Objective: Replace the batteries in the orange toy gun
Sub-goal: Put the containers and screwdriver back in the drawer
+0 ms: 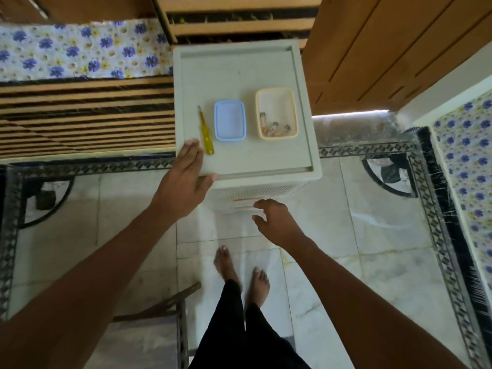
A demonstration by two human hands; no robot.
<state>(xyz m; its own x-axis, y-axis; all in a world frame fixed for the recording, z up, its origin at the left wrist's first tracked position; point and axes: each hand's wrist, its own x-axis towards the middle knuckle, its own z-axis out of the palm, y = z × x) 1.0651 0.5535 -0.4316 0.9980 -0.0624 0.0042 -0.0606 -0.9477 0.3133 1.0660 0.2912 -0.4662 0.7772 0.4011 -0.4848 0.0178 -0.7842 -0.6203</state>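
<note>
A pale plastic cabinet [266, 67] stands in front of me. On its top lie a yellow-handled screwdriver [205, 132], an empty blue box [230, 120] and a cream box [276, 101] holding several batteries [274, 127]. My left hand [183, 179] rests with straight fingers on the top's near left corner, just beside the screwdriver's handle. My right hand [277, 222] hovers with loosely curled fingers in front of the cabinet's drawer handle [243, 203] and holds nothing. No orange toy gun is in view.
A bed with a flowered sheet [80, 49] and slatted wooden frame lies to the left. Wooden panels [386, 49] rise at the right. A folding stool [159, 315] stands by my left leg. My bare feet [239, 272] are on the marble floor.
</note>
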